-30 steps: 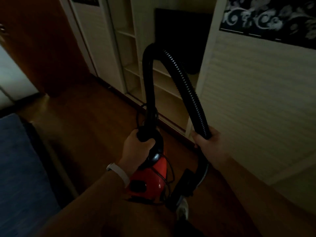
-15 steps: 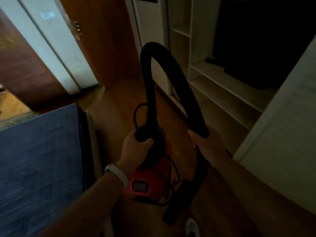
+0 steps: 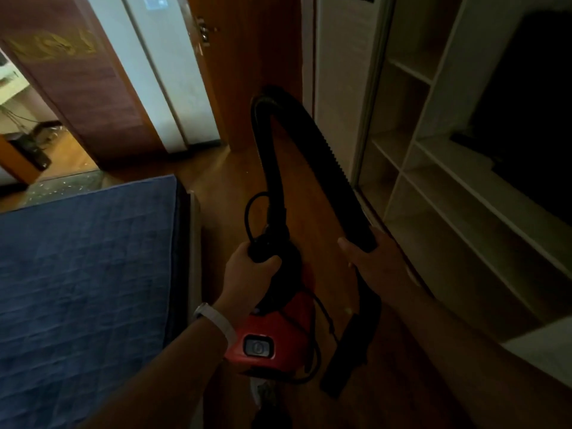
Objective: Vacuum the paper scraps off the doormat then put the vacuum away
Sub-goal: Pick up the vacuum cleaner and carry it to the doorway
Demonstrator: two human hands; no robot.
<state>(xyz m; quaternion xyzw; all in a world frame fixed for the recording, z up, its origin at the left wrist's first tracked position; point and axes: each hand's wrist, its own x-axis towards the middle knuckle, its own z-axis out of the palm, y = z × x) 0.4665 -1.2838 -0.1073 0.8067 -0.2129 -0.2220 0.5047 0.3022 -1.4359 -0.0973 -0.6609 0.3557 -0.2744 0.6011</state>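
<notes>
Left hand (image 3: 250,274) is clenched round the black carry handle on top of the red canister vacuum (image 3: 272,329), fingers wrapped under it and thumb over the top. There's a white wristband (image 3: 216,320) on that wrist. Right hand (image 3: 371,258) has a full grip on the lower end of the black ribbed hose (image 3: 322,140), thumb across the front, right about where the ribbing turns into the smooth tube.

So the vacuum is hanging off the floor between the two forearms, low and centre in the view, power button (image 3: 257,346) facing up. The hose climbs from the body, loops over in a tall arch and comes back down into the right hand. Below that hand the tube runs down to the flat black nozzle (image 3: 346,357), which hangs just right of the red body. A thin black cord (image 3: 252,212) loops up beside the handle and more of it trails round the body.

Under all that is a wooden floor (image 3: 223,187). To the left is a bed with a blue quilted cover (image 3: 83,274), to the right a pale open shelving unit (image 3: 433,212), and ahead a brown wooden door (image 3: 253,57). Far left, across an open doorway, is what looks like the doormat (image 3: 62,185), dark with pale flecks on it, well apart from the vacuum.
</notes>
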